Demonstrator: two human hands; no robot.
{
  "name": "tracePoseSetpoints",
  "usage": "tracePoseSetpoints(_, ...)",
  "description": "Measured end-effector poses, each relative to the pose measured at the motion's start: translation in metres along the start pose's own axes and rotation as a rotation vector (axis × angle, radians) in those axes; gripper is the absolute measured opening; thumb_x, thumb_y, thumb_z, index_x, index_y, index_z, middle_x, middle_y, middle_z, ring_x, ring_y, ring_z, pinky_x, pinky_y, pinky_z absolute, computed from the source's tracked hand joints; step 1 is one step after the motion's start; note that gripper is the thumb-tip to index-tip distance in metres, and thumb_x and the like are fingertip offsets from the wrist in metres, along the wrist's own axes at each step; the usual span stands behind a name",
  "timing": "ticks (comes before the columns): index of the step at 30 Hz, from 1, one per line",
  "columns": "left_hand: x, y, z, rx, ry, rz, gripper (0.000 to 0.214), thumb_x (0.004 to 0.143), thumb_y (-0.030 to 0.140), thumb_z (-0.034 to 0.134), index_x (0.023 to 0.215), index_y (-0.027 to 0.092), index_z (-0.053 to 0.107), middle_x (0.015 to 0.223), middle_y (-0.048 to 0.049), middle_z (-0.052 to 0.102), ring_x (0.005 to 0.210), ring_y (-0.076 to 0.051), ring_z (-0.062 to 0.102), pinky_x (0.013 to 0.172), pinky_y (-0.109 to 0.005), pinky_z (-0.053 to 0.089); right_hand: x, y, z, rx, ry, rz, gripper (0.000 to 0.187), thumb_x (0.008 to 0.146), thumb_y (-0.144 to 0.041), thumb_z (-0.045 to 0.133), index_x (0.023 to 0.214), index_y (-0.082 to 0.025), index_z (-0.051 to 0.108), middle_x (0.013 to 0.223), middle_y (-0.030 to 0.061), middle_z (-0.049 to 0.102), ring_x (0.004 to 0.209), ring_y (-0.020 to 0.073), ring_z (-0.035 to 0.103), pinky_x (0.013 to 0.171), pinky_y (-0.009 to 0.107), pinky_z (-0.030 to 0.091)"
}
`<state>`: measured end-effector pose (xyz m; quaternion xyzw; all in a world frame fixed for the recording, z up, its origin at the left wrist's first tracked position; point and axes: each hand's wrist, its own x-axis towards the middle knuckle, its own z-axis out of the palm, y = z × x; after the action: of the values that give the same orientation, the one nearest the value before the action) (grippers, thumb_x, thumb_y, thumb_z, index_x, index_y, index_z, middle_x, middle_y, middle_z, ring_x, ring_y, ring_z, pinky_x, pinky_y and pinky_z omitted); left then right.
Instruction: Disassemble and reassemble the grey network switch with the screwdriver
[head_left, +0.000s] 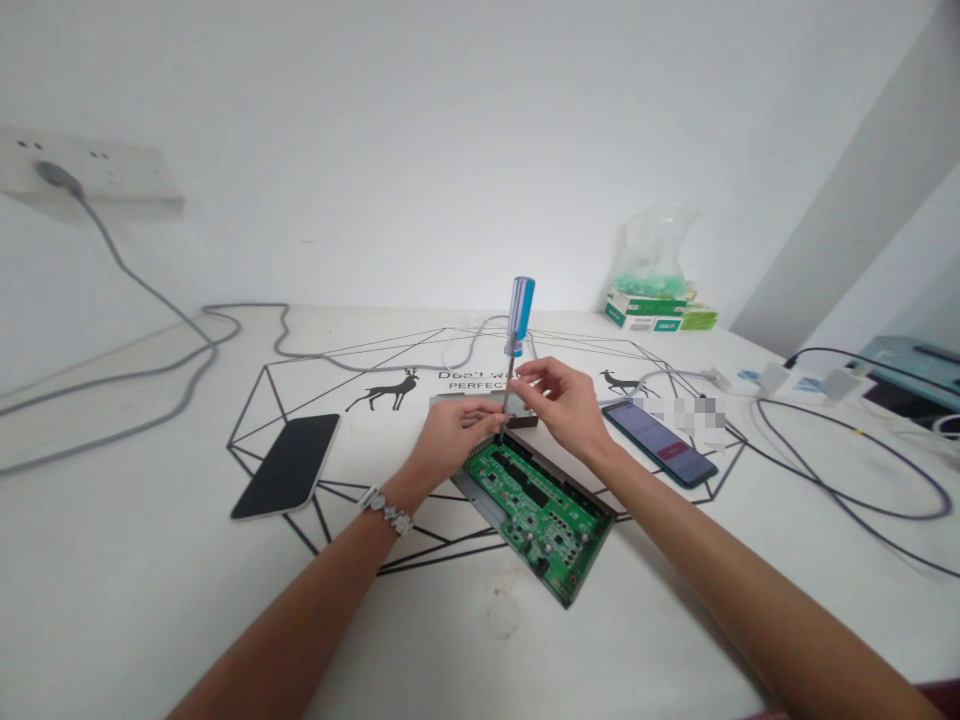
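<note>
A screwdriver [520, 318] with a clear and blue handle stands nearly upright, tip down, at the far left corner of a green circuit board [547, 510]. The board sits in a shallow metal casing [480, 505]. My right hand [564, 402] pinches the middle of the shaft between thumb and fingers, below the handle. Lower down, my left hand [454, 438] has its fingertips closed around the shaft near the tip. Whether a screw is under the tip cannot be seen. Behind the hands a metal piece [525, 421] partly shows.
A dark-screened phone [289, 466] lies to the left, a lit phone [664, 445] to the right. Green and white boxes [646, 308] carry a plastic bag [654, 250] by the wall. Grey cable [172, 400] runs along the left; chargers [795, 382] and black cable [832, 490] lie right.
</note>
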<state>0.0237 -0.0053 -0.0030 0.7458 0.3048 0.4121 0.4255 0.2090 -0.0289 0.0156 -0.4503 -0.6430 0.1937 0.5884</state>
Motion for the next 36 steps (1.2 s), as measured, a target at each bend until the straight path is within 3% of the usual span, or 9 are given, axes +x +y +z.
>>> tracePoseSetpoints(9, 0.001, -0.002, 0.004, 0.049, 0.053, 0.014, 0.021, 0.083, 0.031, 0.071, 0.092, 0.013, 0.075, 0.092, -0.0086, 0.077, 0.085, -0.021, 0.072, 0.083, -0.033, 0.057, -0.005, -0.007, 0.009, 0.040, -0.049, 0.038, 0.024, 0.086, -0.037, 0.064, 0.097, -0.017, 0.070, 0.079, 0.0041, 0.072, 0.062, 0.0153, 0.065, 0.056, 0.026, 0.052)
tracePoseSetpoints(17, 0.003, -0.007, 0.011, 0.039, -0.022, 0.066, 0.027, 0.089, 0.036, 0.062, 0.090, 0.011, 0.074, 0.092, -0.0098, 0.076, 0.089, -0.024, 0.071, 0.089, -0.036, 0.055, -0.011, -0.015, 0.018, 0.054, -0.077, 0.003, 0.023, 0.089, -0.040, 0.061, 0.096, -0.019, 0.070, 0.083, 0.0040, 0.073, 0.067, 0.0166, 0.067, 0.061, 0.028, 0.054)
tracePoseSetpoints(25, 0.001, -0.001, 0.006, -0.005, -0.026, -0.015, 0.024, 0.084, 0.034, 0.070, 0.090, 0.012, 0.075, 0.090, -0.0093, 0.078, 0.086, -0.023, 0.073, 0.079, -0.031, 0.056, -0.004, -0.016, 0.007, -0.042, 0.034, 0.039, 0.026, 0.081, -0.044, 0.071, 0.087, -0.019, 0.072, 0.087, 0.0051, 0.075, 0.061, 0.0151, 0.064, 0.056, 0.026, 0.050)
tracePoseSetpoints(31, 0.000, -0.006, -0.005, 0.029, 0.025, -0.031, 0.023, 0.082, 0.035, 0.072, 0.090, 0.013, 0.075, 0.086, -0.0085, 0.078, 0.083, -0.022, 0.074, 0.080, -0.033, 0.057, -0.002, -0.008, 0.002, 0.021, -0.028, 0.093, 0.028, 0.082, -0.044, 0.068, 0.090, -0.017, 0.071, 0.080, 0.0047, 0.073, 0.056, 0.0152, 0.066, 0.053, 0.026, 0.051)
tracePoseSetpoints(36, 0.000, -0.003, 0.000, 0.070, 0.057, -0.016, 0.023, 0.081, 0.034, 0.073, 0.088, 0.013, 0.075, 0.087, -0.0085, 0.078, 0.082, -0.022, 0.073, 0.079, -0.033, 0.057, -0.007, -0.011, 0.009, 0.031, -0.040, 0.094, 0.027, 0.082, -0.043, 0.069, 0.093, -0.018, 0.069, 0.085, 0.0050, 0.074, 0.057, 0.0150, 0.065, 0.054, 0.027, 0.053)
